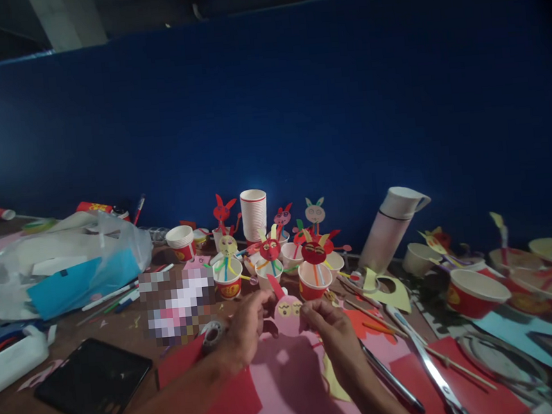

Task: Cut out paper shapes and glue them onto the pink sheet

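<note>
A pink paper animal face (288, 320) with yellow eye discs and a red-pink ear is held up over the pink paper sheet (286, 386). My left hand (248, 328) has its fingers closed at the left edge of the face, by the ear. At the right edge, by one yellow eye disc, the thumb and fingers of my right hand (332, 331) are pinched together. Just behind stand paper cups with finished faces on straws, among them a dark red face (313, 252) and a yellow face (228, 246).
Scissors (430, 367) and a black pen (392, 377) lie to the right. A black tablet-like slab (94, 382) and a tape roll (213, 335) lie left. Farther back are stacked cups (254, 214), a tilted white jug (393, 225) and a plastic bag (81, 250).
</note>
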Available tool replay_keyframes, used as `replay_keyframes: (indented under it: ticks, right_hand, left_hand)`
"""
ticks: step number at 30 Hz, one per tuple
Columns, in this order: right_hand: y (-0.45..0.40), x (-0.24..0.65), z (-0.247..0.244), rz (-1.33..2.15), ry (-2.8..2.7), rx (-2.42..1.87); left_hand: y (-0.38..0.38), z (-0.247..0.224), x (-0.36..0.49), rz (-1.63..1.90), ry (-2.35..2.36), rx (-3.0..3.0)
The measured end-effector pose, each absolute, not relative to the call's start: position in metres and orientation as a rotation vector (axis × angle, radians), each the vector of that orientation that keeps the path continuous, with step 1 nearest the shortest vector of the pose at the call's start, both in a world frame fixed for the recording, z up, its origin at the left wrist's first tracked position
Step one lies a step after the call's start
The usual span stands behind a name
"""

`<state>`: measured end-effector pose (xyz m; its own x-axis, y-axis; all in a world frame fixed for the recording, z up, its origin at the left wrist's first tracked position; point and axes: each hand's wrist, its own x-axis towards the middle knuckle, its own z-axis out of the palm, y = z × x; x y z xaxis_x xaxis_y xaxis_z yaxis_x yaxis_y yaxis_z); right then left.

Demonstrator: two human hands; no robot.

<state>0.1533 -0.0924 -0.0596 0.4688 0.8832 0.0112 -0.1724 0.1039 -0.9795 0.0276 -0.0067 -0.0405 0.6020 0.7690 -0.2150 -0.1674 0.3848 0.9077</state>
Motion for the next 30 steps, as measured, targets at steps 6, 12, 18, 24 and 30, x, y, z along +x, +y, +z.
replay_keyframes:
  ticks: [6, 12, 18, 24, 30]
  right_hand:
    - [-0.095, 0.151, -0.059, 0.892, -0.728, -1.233]
    - [-0.094, 0.150, -0.058, 0.890, -0.733, -1.243]
    - [-0.095, 0.147, -0.055, 0.863, -0.756, -1.229]
    - [-0.095, 0.144, -0.058, 0.891, -0.730, -1.227]
    - [-0.094, 0.143, -0.068, 0.862, -0.705, -1.261]
  left_hand:
    - [-0.007, -0.042, 0.028, 0.669, 0.733, 1.015]
    - [-0.010, -0.041, 0.027, 0.634, 0.793, 1.196]
    - [-0.011, -0.034, 0.028, 0.693, 0.830, 1.211]
    - [-0.011, -0.035, 0.026, 0.683, 0.812, 1.194]
    - [-0.009, -0.039, 0.027, 0.651, 0.685, 0.985]
